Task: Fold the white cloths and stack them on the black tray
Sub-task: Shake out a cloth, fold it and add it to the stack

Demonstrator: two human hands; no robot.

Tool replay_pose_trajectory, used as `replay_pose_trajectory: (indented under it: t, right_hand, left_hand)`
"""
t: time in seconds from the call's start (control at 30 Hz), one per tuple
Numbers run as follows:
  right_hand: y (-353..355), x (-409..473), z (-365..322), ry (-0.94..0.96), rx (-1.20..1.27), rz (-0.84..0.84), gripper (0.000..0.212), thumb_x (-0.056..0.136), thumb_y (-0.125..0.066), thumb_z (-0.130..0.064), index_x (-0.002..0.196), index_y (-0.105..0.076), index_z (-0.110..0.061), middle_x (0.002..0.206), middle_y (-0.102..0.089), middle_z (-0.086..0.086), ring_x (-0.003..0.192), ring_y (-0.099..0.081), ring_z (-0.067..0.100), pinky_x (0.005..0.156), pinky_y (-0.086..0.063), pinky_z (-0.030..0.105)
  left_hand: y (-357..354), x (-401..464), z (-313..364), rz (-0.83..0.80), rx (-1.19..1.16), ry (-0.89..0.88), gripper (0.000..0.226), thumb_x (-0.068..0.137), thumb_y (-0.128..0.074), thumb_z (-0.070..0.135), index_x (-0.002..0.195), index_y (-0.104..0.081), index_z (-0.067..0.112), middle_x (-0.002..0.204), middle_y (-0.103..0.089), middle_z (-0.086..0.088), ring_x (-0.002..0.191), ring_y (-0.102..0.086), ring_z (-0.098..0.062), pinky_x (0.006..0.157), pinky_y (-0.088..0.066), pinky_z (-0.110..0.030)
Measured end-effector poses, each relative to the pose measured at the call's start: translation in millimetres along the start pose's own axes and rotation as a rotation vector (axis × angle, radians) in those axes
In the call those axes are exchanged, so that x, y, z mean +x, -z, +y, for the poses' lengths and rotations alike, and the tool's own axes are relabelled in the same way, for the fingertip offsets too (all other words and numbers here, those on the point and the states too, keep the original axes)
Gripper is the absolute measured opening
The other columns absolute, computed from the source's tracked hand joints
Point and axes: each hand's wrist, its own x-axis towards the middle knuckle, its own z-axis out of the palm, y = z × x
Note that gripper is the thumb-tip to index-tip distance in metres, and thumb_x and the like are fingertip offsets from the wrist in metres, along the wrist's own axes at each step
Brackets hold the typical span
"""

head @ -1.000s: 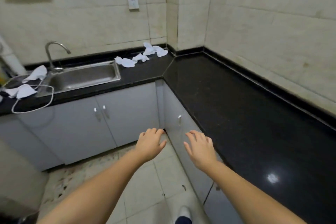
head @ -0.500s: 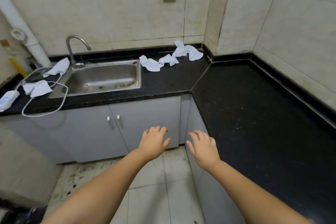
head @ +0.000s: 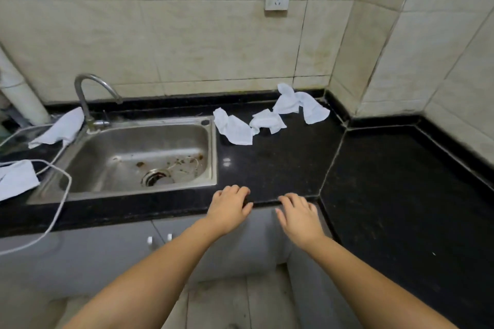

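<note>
Now both hands empty, fingers loosely spread: left hand (head: 230, 204) and right hand (head: 297, 212) hover at counter (head: 270, 168) front edge. Three crumpled white cloths (head: 267, 120) lie near back wall, right of sink (head: 139, 157); row runs left-right. Best reach nearest cloth (head: 233, 127), pinch two corners, shake flat before folding. Black tray not visible.

text: none legible | labels: none | signs: none
</note>
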Motion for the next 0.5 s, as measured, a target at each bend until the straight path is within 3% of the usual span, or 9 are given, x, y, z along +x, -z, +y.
replay_pose_trajectory:
  t: [0.33, 0.5]
  right_hand:
    - [-1.9, 153.5, -9.1, 0.014, 0.042, -0.045, 0.036, 0.099, -0.037, -0.035, 0.132, -0.046, -0.024, 0.134, -0.048, -0.003, 0.124, -0.043, 0.018, 0.102, -0.031, 0.036]
    - [-12.0, 235.7, -4.4, 0.098, 0.035, -0.144, 0.034, 0.099, -0.039, -0.028, 0.130, -0.048, -0.021, 0.133, -0.048, -0.001, 0.124, -0.042, 0.019, 0.104, -0.029, 0.036]
  left_hand:
    - [12.3, 140.3, -65.8, -0.076, 0.057, -0.027, 0.040, 0.096, -0.042, 0.033, 0.134, -0.042, 0.020, 0.131, -0.050, -0.002, 0.124, -0.043, -0.022, 0.104, -0.032, -0.037]
    - [11.5, 206.8, -86.4, -0.030, 0.096, 0.000, 0.044, 0.095, -0.041, 0.019, 0.139, -0.039, 0.017, 0.141, -0.042, -0.001, 0.132, -0.036, -0.020, 0.109, -0.024, -0.035]
